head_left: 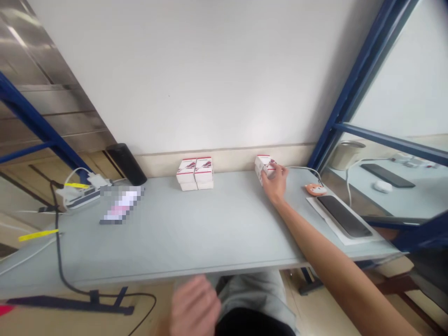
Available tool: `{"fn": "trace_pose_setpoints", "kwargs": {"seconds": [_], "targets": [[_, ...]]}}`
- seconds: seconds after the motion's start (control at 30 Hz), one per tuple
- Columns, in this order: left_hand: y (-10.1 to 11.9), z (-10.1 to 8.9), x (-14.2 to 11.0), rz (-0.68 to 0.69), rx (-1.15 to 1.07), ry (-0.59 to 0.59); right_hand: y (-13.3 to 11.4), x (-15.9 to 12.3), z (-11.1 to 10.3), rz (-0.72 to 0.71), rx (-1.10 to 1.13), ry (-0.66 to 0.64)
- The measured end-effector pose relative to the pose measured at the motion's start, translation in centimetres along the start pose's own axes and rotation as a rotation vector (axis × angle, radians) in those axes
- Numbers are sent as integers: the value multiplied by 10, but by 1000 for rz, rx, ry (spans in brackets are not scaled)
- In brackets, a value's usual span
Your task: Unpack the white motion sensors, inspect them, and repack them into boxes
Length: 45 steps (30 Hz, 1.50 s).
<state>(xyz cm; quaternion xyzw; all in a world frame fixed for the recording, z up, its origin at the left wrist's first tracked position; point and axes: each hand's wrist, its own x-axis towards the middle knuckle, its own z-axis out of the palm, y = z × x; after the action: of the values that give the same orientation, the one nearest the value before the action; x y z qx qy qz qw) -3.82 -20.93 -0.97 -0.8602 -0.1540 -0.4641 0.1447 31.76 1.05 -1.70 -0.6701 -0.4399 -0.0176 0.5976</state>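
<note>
My right hand (276, 182) reaches across the far part of the pale grey-blue table (175, 238) and grips a small white box with red trim (263, 166) near the back wall. Left of it stands a stack of similar white boxes (195, 173), apart from my hand. My left hand (194, 305) is blurred and low, below the table's front edge, above my lap. It touches nothing on the table, and I cannot tell how its fingers are set.
On the table are a black cylinder (126, 164), a power strip with plugs (79, 196), a pixelated flat object (122, 205), an orange fox-face pad (315, 189) and a black slab on white paper (343, 217). Blue metal framing (353, 93) stands at the right.
</note>
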Motion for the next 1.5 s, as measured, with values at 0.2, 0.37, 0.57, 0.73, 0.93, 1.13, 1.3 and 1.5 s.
{"fn": "trace_pose_setpoints", "kwargs": {"seconds": [0.2, 0.37, 0.57, 0.73, 0.93, 1.13, 1.3, 1.5], "targets": [[-127, 9, 104, -123, 125, 245, 5, 4, 3, -102, -84, -40], [-184, 57, 129, -331, 90, 118, 7, 8, 2, -132, -118, -27], [-208, 98, 108, -437, 86, 45, 5, 9, 1, -121, -138, -35], [-204, 108, 85, -511, 44, 7, -1, 9, 3, -116, -99, 4], [-195, 122, 82, -514, -61, -86, -32, -7, -6, -320, 80, 89], [-197, 132, 78, -513, -118, -93, -55, -34, -4, -493, 233, -28], [-200, 141, 71, -525, -174, -131, -60, -50, 0, -621, 222, -340], [-198, 139, 72, -537, -243, -98, -60, -51, -5, -526, 113, -519]]}}
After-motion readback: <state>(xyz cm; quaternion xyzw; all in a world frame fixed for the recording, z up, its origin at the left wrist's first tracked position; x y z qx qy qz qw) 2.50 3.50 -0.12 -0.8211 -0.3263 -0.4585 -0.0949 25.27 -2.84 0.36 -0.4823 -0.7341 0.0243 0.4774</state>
